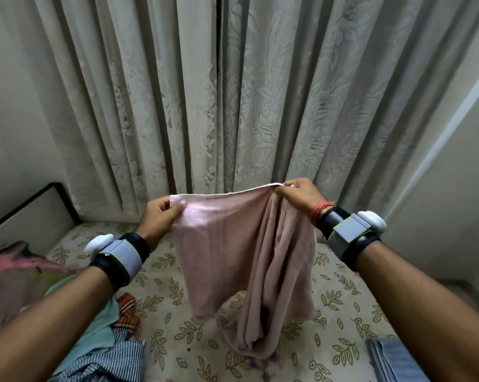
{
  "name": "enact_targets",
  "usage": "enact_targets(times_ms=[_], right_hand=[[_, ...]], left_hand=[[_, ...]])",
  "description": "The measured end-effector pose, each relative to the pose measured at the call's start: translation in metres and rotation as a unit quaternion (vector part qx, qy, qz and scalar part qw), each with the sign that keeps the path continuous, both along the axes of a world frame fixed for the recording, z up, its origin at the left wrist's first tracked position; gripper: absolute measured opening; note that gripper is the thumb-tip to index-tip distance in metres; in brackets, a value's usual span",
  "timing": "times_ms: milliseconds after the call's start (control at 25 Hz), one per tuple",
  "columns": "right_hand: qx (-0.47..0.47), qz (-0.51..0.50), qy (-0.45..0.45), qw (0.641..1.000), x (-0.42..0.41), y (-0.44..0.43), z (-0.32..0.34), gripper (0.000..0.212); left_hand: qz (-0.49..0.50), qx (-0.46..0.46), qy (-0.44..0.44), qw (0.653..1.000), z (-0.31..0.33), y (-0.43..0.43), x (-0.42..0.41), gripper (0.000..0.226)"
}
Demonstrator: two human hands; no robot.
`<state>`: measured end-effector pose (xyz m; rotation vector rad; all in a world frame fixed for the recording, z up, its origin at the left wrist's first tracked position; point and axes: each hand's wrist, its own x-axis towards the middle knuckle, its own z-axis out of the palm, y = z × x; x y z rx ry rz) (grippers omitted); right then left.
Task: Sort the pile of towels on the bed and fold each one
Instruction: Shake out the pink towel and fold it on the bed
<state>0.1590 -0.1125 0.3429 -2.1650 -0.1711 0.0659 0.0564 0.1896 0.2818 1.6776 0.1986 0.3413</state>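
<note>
A pale pink towel (241, 255) hangs in the air over the bed, held by its top edge. My left hand (161, 216) pinches its left corner and my right hand (299, 195) pinches the top edge farther right. The cloth droops in folds and its lower end rests on the leaf-patterned bed sheet (340, 301). At the lower left lies a pile of unfolded towels (106, 334): light teal, blue-striped and an orange checked one. A folded blue towel (393, 359) lies at the lower right.
Pale floral curtains (233, 92) hang close behind the bed. A dark-framed headboard (31, 208) stands at the left, with a pink and grey cloth (20, 268) below it. A wall (453, 188) borders the bed on the right.
</note>
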Motion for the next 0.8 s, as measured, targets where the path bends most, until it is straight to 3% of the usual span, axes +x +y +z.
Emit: enact_targets(times_ms=[120, 200, 240, 320, 360, 560, 680, 800], right_hand=[[-0.069, -0.013, 0.113, 0.991, -0.006, 0.003, -0.01, 0.04], [-0.051, -0.048, 0.171, 0.983, -0.01, 0.006, -0.025, 0.05], [-0.039, -0.075, 0.17, 0.982, -0.014, 0.008, -0.031, 0.045], [-0.03, -0.089, 0.151, 0.984, -0.023, 0.007, -0.046, 0.016], [-0.006, -0.089, 0.154, 0.984, -0.028, 0.006, -0.057, 0.014], [0.118, -0.127, 0.11, 0.979, -0.065, 0.005, -0.103, 0.017], [0.112, -0.123, 0.035, 0.985, -0.09, 0.016, -0.115, 0.013], [0.082, -0.098, -0.029, 0.991, -0.121, 0.038, -0.123, 0.023]], left_hand=[[0.017, 0.004, -0.004, 1.0, -0.005, -0.015, 0.001, 0.035], [0.023, 0.009, 0.009, 1.0, -0.013, -0.024, 0.002, 0.035], [0.021, 0.008, 0.022, 1.0, -0.017, -0.029, 0.001, 0.035], [0.0, -0.002, 0.057, 0.998, -0.029, -0.043, -0.004, 0.033], [-0.017, -0.008, 0.074, 0.997, -0.036, -0.051, -0.008, 0.032], [-0.08, -0.032, 0.157, 0.984, -0.058, -0.089, -0.03, 0.033], [-0.144, -0.019, 0.163, 0.976, -0.062, -0.102, -0.044, 0.041], [-0.202, 0.047, 0.135, 0.969, -0.07, -0.11, -0.055, 0.058]])
